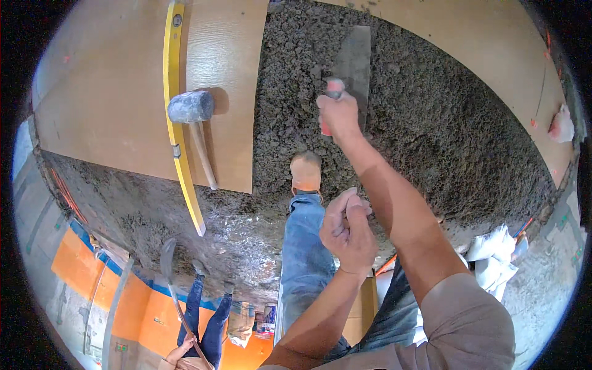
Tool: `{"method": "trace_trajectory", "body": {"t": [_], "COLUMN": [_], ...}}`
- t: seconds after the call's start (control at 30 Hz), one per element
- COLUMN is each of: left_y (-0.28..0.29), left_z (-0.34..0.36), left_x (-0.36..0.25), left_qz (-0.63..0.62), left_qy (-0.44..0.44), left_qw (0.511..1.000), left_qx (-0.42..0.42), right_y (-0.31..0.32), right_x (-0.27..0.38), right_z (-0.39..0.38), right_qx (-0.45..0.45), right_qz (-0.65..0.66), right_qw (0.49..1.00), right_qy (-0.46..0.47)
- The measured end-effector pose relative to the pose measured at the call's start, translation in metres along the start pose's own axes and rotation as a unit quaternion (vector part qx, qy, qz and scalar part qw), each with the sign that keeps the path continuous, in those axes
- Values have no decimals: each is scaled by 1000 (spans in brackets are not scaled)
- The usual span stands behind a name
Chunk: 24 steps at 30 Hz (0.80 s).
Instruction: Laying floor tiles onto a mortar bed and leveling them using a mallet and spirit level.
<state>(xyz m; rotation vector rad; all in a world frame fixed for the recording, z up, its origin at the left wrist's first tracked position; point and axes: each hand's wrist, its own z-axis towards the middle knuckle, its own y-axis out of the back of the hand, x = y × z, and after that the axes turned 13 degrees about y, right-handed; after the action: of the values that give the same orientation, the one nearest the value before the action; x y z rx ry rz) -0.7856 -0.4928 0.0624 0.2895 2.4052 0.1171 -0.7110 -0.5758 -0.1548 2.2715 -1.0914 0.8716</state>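
Note:
My right hand (340, 116) is closed around the red handle of a flat steel trowel (356, 58). The long blade lies on rough, dark damp mortar (425, 105), pointing away from me. Nearer to me, my left hand (350, 231) hovers above my bent leg, fingers curled in toward the thumb, with nothing visible in them. A boot (306, 171) of mine rests on the mortar just left of the right forearm.
A wood-look tile (231, 68) on the left carries a yellow spirit level (171, 68) and a mallet (191, 107). Another tile (468, 37) borders the mortar at far right, with a crumpled pale bag (561, 125). Lower left, another person (203, 327) holds a shovel (168, 262).

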Motion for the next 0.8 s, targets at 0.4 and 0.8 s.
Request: {"method": "trace_trajectory", "body": {"t": [0.4, 0.8], "left_y": [4, 9], "left_z": [7, 14], "left_x": [-14, -20], "left_qz": [-11, -53], "left_qy": [15, 18], "left_qw": [999, 998], "left_qx": [-39, -40], "right_y": [-13, -41], "right_x": [34, 90], "right_z": [-13, 27], "right_qx": [-10, 99], "right_qz": [-110, -226], "right_qw": [994, 962], "right_qy": [22, 113]}}
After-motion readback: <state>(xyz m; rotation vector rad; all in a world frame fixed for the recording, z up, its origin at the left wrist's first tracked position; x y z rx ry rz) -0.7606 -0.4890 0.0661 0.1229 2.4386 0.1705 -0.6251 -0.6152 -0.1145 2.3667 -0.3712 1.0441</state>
